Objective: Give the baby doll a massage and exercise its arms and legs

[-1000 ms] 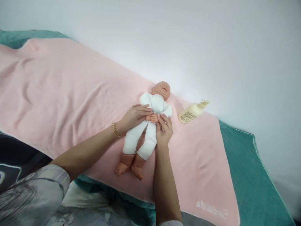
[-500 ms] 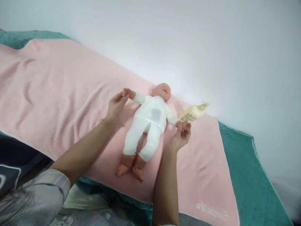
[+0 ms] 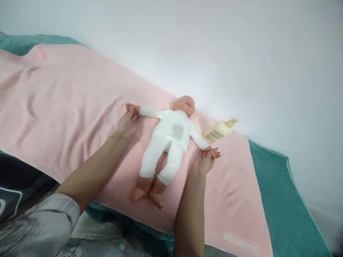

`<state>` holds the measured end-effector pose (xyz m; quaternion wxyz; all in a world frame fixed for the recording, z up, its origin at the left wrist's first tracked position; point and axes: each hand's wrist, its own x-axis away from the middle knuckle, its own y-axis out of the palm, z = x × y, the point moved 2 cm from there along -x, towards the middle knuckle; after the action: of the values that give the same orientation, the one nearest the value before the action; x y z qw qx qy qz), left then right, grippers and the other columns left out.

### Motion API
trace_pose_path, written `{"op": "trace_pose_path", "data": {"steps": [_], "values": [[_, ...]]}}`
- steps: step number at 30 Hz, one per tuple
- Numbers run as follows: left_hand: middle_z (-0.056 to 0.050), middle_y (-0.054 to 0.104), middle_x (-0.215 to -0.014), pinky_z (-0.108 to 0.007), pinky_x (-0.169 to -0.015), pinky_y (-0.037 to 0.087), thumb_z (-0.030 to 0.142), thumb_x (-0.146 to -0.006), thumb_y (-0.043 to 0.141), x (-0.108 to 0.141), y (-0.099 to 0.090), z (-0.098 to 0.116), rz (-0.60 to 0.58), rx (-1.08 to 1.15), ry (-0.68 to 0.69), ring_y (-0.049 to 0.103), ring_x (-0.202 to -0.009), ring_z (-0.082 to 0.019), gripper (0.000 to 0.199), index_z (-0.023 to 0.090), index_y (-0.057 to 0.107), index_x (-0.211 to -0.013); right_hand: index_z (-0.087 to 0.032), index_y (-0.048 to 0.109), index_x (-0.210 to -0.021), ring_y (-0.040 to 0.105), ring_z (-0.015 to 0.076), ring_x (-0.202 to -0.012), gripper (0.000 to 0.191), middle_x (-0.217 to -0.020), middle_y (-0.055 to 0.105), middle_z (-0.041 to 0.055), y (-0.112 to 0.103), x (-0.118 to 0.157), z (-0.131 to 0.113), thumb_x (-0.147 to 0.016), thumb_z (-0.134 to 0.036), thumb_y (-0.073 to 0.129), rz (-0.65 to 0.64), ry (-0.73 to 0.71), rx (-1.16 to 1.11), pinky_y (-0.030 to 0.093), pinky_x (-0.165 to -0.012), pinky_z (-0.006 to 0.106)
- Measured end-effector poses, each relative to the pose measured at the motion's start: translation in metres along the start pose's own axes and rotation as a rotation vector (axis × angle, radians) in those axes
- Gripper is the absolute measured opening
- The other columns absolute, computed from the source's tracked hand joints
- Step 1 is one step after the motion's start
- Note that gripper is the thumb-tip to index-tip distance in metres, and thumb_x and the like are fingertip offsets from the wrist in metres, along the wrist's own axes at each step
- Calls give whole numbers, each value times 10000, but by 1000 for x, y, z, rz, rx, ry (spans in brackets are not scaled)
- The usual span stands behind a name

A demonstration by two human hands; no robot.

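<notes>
Blanket (image 3: 230, 214) carries the doll (image 3: 171, 123), lying on its back at centre. Your right hand (image 3: 205, 163) grasps its right-side arm (image 3: 198, 138); your left hand (image 3: 128, 125), farther, grasps its left-side arm (image 3: 150, 111). Step seems arm-spreading; next move probably calls for even, gentle guiding. Bottle (image 3: 218, 130) is at far right.

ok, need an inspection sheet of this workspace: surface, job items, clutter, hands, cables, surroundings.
Surface: pink blanket, creased at left, over green cloth
Job items: doll in white, lying face up, arms spread
Clutter: pump bottle beside the doll, apart from both hands
Hands: left hand holds one doll arm; right hand holds the other doll arm
Cables: nothing seen
Surroundings: pale wall; dark item at left, unidentifiable
</notes>
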<state>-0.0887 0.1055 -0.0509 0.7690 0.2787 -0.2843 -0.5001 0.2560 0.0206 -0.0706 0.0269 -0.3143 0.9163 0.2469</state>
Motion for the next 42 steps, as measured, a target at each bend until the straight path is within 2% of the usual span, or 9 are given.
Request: {"op": "trace_pose_path", "data": {"steps": [4, 7, 11, 16, 28, 32, 36, 39, 42], "values": [[7, 659, -827, -325, -941, 477, 319, -804, 726, 20, 19, 10, -90, -167, 165, 633, -937, -146, 178, 181, 636, -869, -233, 431, -1174, 493, 183, -1261, 389, -1458, 371, 101, 18, 20, -27, -843, -345, 603, 12, -22, 142, 486, -994, 404], [-38, 692, -1012, -361, -982, 459, 325, -735, 778, 48, 39, 14, -227, -346, 346, 617, -1054, -203, 261, 174, 670, -918, -218, 418, -1207, 465, 186, -1278, 437, -1473, 345, 112, 38, 42, -51, -836, -312, 629, -32, -211, 279, 425, -1056, 411], [-54, 692, -1134, -432, -1089, 375, 330, -770, 734, 79, 55, 7, -464, -640, 489, 532, -1233, -255, 274, 212, 699, -1015, -183, 434, -1258, 533, 201, -1192, 419, -1280, 527, 114, 64, 66, -62, -881, -298, 576, -232, -454, 378, 425, -1042, 450], [-17, 693, -1154, -463, -1129, 294, 262, -842, 617, 85, 60, -7, -744, -993, 675, 544, -1230, -230, 247, 252, 692, -1077, -201, 591, -1151, 593, 201, -1062, 327, -1110, 626, 61, 72, 72, -51, -831, -253, 638, -451, -630, 453, 472, -975, 447], [-1, 671, -1195, -458, -1146, 269, 245, -881, 543, 79, 61, -14, -824, -1113, 721, 494, -1280, -210, 275, 260, 684, -1117, -243, 694, -1009, 582, 193, -1085, 195, -1060, 667, 49, 77, 72, -51, -850, -214, 585, -614, -731, 573, 438, -1012, 466], [-13, 687, -1166, -449, -1128, 310, 280, -847, 627, 84, 61, -8, -723, -946, 630, 540, -1232, -237, 256, 248, 697, -1091, -206, 652, -1054, 594, 193, -1069, 236, -1073, 652, 52, 77, 72, -58, -820, -235, 644, -488, -583, 450, 455, -1003, 452], [-42, 683, -1154, -387, -978, 473, 374, -807, 695, 76, 52, 3, -384, -582, 401, 609, -1117, -249, 317, 208, 685, -1077, -177, 537, -1188, 567, 193, -1156, 396, -1231, 594, 80, 67, 58, -59, -822, -278, 651, -211, -329, 245, 422, -1050, 453], [-36, 694, -1045, -350, -937, 482, 433, -793, 705, 54, 38, 6, -125, -357, 330, 621, -1048, -213, 320, 170, 678, -974, -190, 497, -1231, 519, 191, -1232, 449, -1368, 493, 85, 48, 35, -46, -825, -334, 626, -33, -146, 183, 414, -1068, 438], [4, 682, -926, -342, -926, 462, 473, -832, 654, 30, 21, 2, 43, -228, 224, 601, -1058, -175, 335, 174, 651, -982, -200, 438, -1303, 524, 198, -1234, 491, -1372, 476, 102, 28, 15, -28, -868, -410, 526, 0, -12, 187, 459, -1023, 440]]}}
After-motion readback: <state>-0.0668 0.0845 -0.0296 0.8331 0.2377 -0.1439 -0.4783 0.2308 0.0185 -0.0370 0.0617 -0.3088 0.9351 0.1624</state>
